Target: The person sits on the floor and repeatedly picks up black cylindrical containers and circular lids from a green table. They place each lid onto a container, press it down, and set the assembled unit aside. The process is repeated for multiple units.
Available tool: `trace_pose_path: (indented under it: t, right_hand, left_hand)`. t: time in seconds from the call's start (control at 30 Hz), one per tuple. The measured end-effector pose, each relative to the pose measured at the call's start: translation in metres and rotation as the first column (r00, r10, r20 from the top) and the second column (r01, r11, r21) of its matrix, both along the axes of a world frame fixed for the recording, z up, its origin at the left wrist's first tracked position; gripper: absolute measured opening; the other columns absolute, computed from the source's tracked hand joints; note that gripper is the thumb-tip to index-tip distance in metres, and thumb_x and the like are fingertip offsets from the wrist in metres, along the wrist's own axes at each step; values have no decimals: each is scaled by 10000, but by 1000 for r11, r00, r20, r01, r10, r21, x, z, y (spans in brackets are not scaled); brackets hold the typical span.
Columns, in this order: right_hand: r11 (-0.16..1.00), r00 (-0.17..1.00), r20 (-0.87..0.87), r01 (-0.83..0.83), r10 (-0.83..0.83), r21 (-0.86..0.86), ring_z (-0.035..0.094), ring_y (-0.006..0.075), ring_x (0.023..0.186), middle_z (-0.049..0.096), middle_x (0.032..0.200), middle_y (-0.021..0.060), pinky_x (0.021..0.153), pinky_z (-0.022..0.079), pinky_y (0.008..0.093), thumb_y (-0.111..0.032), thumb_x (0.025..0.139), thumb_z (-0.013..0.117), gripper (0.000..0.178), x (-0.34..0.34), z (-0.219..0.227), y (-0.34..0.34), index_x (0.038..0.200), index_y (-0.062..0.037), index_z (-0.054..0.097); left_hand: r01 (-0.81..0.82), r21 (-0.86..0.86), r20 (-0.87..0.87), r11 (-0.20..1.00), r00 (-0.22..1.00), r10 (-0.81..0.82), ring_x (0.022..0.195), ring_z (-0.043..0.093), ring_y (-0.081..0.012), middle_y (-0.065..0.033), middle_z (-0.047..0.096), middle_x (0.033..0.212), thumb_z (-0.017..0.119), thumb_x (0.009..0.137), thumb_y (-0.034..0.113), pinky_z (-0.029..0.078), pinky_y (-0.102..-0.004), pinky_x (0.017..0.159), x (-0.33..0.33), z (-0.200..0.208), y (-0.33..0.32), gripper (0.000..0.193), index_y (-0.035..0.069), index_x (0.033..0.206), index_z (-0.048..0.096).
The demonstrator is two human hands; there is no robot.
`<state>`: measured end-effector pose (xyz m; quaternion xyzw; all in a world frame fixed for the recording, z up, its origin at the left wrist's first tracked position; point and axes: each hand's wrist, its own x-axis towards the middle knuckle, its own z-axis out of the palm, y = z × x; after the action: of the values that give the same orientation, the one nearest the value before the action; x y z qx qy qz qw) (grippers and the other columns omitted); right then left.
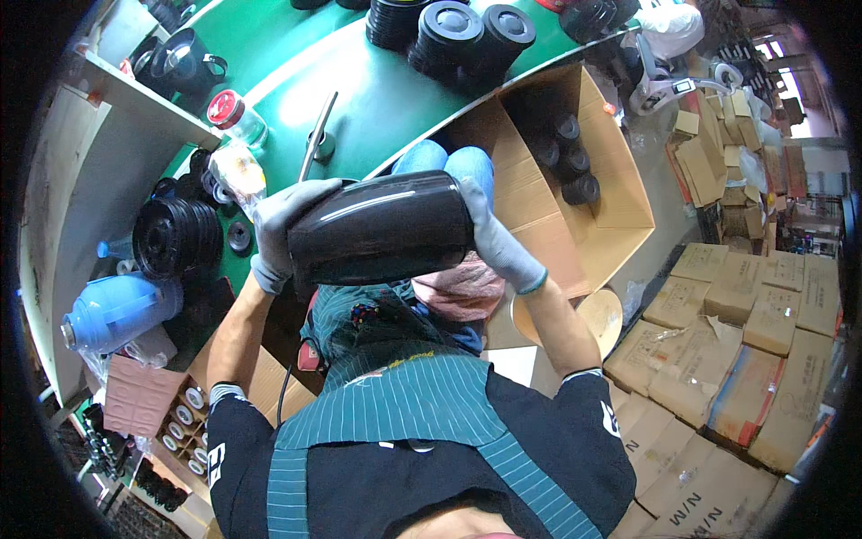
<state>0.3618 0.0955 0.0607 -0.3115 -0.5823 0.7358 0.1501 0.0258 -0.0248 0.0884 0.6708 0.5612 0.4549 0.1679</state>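
A glossy black cylinder point(382, 232), shaped like a canister body, lies on its side in the air above my lap. My left hand point(280, 226), in a grey glove, is wrapped round its left end. At the other end my right hand point(505, 244), gloved too, grips the rim, with its fingers partly hidden behind the cylinder. Just beyond, on the green table point(359, 117), a metal rod point(319, 135) leans up from a small dark holder. Near my left hand are a clear jar point(244, 121) with a red lid and a plastic-wrapped item point(238, 175).
An open cardboard box point(620, 202) with several dark cylinders point(575, 162) stands right of my knees. Stacks of black lids point(449, 36) sit at the table's far side, and black discs point(171, 238) at left by a blue bottle point(121, 310). Closed cartons point(718, 337) fill the right.
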Motion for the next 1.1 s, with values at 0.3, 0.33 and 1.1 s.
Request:
trace_pose_path:
  t: [0.3, 0.33, 1.1]
  right_hand:
    - [704, 963, -264, 158, 44, 692, 253, 373, 1632, 208, 1776, 250, 1326, 186, 462, -771, 1016, 481, 1084, -36, 25, -7, 1755, -77, 99]
    - [834, 991, -133, 88, -17, 545, 315, 329, 1593, 268, 1752, 218, 1316, 220, 431, -696, 1070, 381, 955, -32, 25, -6, 1741, -57, 151]
    - [756, 979, -199, 163, -44, 634, 223, 378, 1643, 176, 1782, 235, 1322, 205, 456, -534, 1080, 537, 917, -25, 55, -33, 1745, -66, 114]
  left_hand:
    - [58, -198, 528, 978, 848, 57, 970, 745, -188, -126, 802, 1081, 784, 876, 135, 600, -358, 890, 5, -96, -17, 374, -15, 1217, 756]
    - [45, -157, 429, 987, 903, 27, 970, 754, -203, -134, 802, 1087, 784, 871, 133, 602, -363, 891, 7, -67, -8, 387, -11, 1229, 753]
    - [92, -266, 474, 960, 879, 47, 976, 711, -142, -80, 790, 1038, 774, 889, 193, 590, -328, 908, 16, -84, -6, 374, -29, 1189, 771]
